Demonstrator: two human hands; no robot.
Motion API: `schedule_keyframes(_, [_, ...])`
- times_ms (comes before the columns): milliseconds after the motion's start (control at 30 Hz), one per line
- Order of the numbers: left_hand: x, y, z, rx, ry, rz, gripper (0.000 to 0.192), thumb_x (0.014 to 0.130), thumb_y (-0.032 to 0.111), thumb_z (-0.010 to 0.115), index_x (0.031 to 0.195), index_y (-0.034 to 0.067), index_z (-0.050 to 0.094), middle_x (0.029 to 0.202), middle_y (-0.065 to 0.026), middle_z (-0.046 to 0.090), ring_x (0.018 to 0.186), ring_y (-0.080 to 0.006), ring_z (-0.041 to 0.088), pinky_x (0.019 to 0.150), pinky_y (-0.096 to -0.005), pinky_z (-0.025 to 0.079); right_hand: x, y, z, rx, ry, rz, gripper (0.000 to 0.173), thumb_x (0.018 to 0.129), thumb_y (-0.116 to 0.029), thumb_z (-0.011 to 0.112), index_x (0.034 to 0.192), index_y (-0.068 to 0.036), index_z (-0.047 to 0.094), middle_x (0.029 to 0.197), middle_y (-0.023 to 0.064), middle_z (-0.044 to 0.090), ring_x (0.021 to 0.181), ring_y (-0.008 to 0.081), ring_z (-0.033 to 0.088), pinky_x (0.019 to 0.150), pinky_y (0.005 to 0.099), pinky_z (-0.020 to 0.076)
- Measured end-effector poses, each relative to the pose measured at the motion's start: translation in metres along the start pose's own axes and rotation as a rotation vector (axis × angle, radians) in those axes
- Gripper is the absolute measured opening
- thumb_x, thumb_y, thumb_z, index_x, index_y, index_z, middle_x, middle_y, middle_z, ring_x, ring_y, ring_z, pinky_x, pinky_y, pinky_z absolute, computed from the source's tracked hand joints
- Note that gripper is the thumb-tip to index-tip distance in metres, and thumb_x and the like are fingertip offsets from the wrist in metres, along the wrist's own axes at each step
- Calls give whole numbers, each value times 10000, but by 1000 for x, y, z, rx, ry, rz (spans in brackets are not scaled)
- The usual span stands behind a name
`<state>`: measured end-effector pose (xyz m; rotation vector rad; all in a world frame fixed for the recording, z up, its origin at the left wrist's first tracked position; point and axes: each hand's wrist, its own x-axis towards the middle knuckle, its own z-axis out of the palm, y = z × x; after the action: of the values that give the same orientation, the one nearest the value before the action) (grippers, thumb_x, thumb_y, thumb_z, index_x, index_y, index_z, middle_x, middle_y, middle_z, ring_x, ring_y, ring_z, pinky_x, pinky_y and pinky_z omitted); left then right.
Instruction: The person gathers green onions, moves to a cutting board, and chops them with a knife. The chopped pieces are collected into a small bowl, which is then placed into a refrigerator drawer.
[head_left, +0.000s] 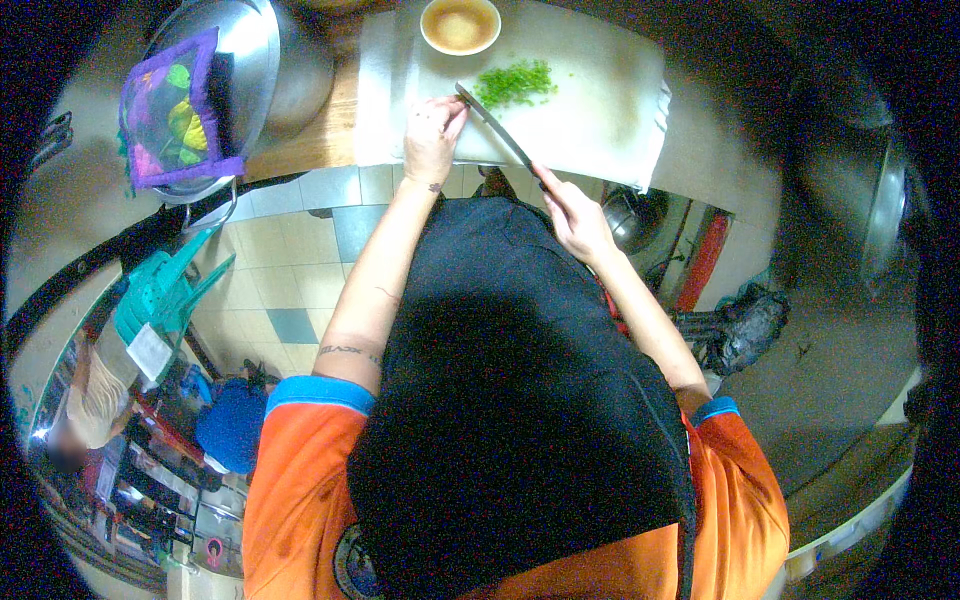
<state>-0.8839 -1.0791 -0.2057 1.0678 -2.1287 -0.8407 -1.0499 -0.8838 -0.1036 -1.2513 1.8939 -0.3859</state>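
Note:
A long knife (501, 133) slants across the near side of a white cutting board (600, 112). My right hand (579, 219) grips its handle at the board's near edge. Near the tip, the bunched fingertips of my left hand (433, 126) pinch the blade; small dark bits show there. Just beyond the blade lies a loose heap of finely chopped green herb or scallion (516, 82). A white bowl (460, 27) holding something light brown stands at the far edge, its contents not clear.
Left of the board, on a wooden surface (337, 112), stands a large metal pot (300, 82) with a purple-edged patterned potholder (169, 116) on top. A teal plastic chair (157, 292) is on the tiled floor (292, 247). Another person (97, 390) is at far left; a black plastic bag (742, 330) sits right.

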Motion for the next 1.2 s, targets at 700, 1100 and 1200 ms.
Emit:
schedule_keyframes(700, [-1,0,-2,19,15,18,129,839,127,733,960,84,723,1027,-72,707,1008,-265,636,886,-369,516,-8,8,-3,-13,1,12,543,970,-72,533,1487,-212,448,939,156,616,835,300,643,801,366,521])
schedule_keyframes(1100, [5,1,1,-32,9,-11,128,817,117,764,930,83,715,1011,-76,719,992,-256,648,899,-373,509,0,1,-2,11,27,10,495,979,-91,541,1462,-180,483,1052,174,654,899,298,660,852,346,519])
schedule_keyframes(1200, [5,0,0,-3,20,9,134,812,110,768,931,84,713,1006,-74,719,987,-259,647,900,-370,509,5,0,-1,-5,44,-20,495,978,-88,537,1461,-181,483,1098,182,653,938,306,664,868,353,518])
